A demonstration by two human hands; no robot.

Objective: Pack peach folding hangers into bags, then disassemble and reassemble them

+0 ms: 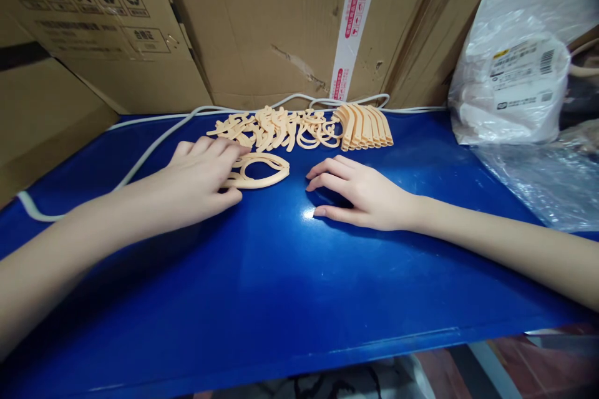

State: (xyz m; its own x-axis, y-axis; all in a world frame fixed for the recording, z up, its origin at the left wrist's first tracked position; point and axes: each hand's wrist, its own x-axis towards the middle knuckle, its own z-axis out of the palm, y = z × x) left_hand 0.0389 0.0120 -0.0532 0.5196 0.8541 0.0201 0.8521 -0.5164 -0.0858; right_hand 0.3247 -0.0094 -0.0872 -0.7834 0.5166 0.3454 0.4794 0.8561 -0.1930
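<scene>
My left hand (201, 182) lies on the blue table surface (281, 274), its fingers closed loosely over the left edge of a peach-coloured flat plastic piece with looped openings (262, 170). My right hand (360, 194) rests palm down to the right of that piece, fingers slightly curled and apart, holding nothing. Behind both hands lies a loose pile of several similar peach plastic pieces (281, 128). A neat row of several curved peach pieces (365, 126) stands at the pile's right end.
Cardboard boxes (262, 19) wall in the back and left of the table. A white cable (154, 144) runs along the back edge and down the left side. A clear plastic bag with a label (515, 75) sits at the right, with crumpled plastic sheet (543, 181) below it.
</scene>
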